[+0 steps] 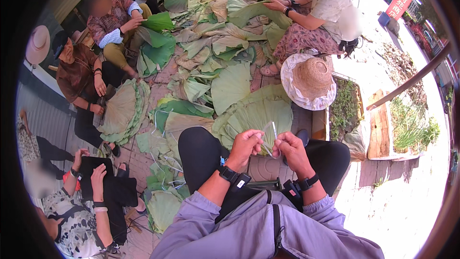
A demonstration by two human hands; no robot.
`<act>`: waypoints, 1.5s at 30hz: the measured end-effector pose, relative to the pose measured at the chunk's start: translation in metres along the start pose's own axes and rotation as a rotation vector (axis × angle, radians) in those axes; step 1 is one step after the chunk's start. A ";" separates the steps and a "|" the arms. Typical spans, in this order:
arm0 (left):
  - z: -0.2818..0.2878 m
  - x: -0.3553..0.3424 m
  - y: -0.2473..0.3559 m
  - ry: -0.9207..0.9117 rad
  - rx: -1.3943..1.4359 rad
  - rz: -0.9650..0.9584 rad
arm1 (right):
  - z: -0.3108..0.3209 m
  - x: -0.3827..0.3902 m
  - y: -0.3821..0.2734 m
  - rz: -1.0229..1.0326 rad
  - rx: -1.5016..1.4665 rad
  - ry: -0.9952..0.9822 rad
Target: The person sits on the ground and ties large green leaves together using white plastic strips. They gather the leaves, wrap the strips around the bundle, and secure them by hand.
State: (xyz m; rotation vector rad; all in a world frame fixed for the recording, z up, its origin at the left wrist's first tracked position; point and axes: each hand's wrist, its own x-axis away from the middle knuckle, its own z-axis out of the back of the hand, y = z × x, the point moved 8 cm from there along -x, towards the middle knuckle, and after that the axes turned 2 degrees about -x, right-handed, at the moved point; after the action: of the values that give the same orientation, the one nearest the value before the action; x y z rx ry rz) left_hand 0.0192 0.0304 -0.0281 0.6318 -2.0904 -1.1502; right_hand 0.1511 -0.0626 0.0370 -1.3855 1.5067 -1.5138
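Observation:
Above my lap, my left hand (245,148) and my right hand (293,151) are both closed, thumbs against fingers. Between them runs a thin, clear plastic strip (274,128), bent into a loop, with an end in each hand. Just beyond my knees lies a fanned stack of large, round green leaves (254,110), which look like lotus leaves. My hands partly cover its near edge. Left of it is a smaller bundle of leaves (184,108) with pale plastic strips lying about it.
A long heap of drying leaves (215,33) fills the middle of the paving. Several people sit along both sides, some handling leaves. A straw hat with white cloth trim (310,79) is at the right, beside planter boxes (345,108). A pole (412,76) slants in from the right.

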 end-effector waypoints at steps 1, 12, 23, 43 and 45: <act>-0.001 0.001 0.002 0.001 0.024 0.003 | 0.000 -0.002 0.008 -0.017 -0.035 -0.017; -0.015 0.002 0.003 -0.132 0.003 0.031 | 0.002 -0.009 0.018 0.003 0.108 0.050; -0.025 0.006 0.010 -0.135 -0.024 -0.008 | 0.000 -0.012 0.018 0.067 0.079 0.105; -0.051 0.023 0.059 -0.065 -0.900 -0.657 | 0.019 -0.007 0.010 0.045 0.047 0.152; -0.052 0.026 0.061 0.008 -0.968 -0.713 | 0.012 -0.003 0.024 -0.091 -0.007 0.148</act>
State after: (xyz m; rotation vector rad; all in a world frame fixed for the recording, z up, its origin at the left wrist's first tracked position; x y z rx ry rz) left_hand 0.0343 0.0149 0.0536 0.8729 -1.0320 -2.2926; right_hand 0.1572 -0.0688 0.0109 -1.3891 1.5561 -1.7018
